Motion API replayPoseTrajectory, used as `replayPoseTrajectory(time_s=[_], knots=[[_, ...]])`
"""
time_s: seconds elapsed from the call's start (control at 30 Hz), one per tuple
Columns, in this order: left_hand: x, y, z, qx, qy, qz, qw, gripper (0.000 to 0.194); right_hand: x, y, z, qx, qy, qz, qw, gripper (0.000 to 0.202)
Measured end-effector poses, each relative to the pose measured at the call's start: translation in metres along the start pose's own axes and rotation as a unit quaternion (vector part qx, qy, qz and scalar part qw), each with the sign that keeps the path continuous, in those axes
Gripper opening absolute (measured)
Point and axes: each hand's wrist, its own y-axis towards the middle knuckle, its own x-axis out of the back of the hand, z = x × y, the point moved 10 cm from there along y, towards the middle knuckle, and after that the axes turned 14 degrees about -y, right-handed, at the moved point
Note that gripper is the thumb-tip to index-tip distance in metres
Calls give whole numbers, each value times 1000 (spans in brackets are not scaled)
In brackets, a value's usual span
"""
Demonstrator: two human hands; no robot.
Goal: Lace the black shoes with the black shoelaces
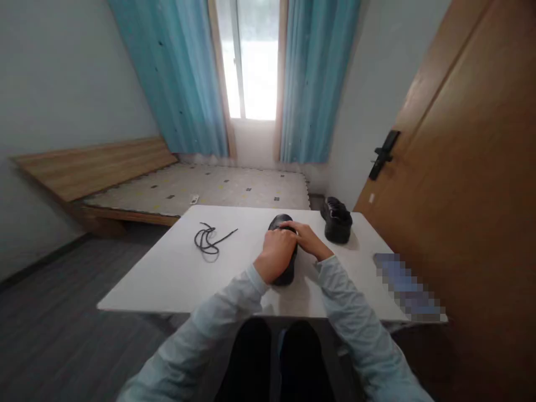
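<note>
A black shoe (286, 277) rests on the white table in front of me, its rounded toe pointing away. My left hand (277, 251) is curled over the middle of this shoe and hides most of its upper. From the right side, my right hand (309, 240) reaches across the shoe near the toe, fingers bent and close to the left hand. What its fingertips pinch is too small and covered to make out. On the left of the table lies a loose dark shoelace (206, 241) in loops. A second black shoe (338, 226) stands at the back right.
The white table (159, 279) reaches close to my knees. A blurred bluish flat item (408, 287) lies along its right edge. Behind stands a bed (234, 187) with a small white object (194, 199) near its edge. A wooden door (469, 195) is on the right.
</note>
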Motion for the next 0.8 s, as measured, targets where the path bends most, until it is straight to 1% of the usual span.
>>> replayPoseTrajectory(time_s=[0.2,0.4,0.5,0.63,0.7,0.8], knots=[[9,-10,-1,-1,18,-27,999,26,1,0,-5,-11,5,-14,1000,29],[18,-8,-3,-53,27,-53,997,30,2,0,-4,4,22,-11,1000,29],[16,-6,-3,-76,28,-46,996,26,4,0,-4,4,23,-19,1000,29],[10,-7,0,-74,39,-35,996,25,4,-1,-4,5,31,-24,999,28],[11,-10,-1,-79,43,-36,995,25,5,-1,-5,3,36,-25,999,27],[17,-14,-5,-95,43,-46,994,24,4,-2,-7,-3,42,-22,999,28]])
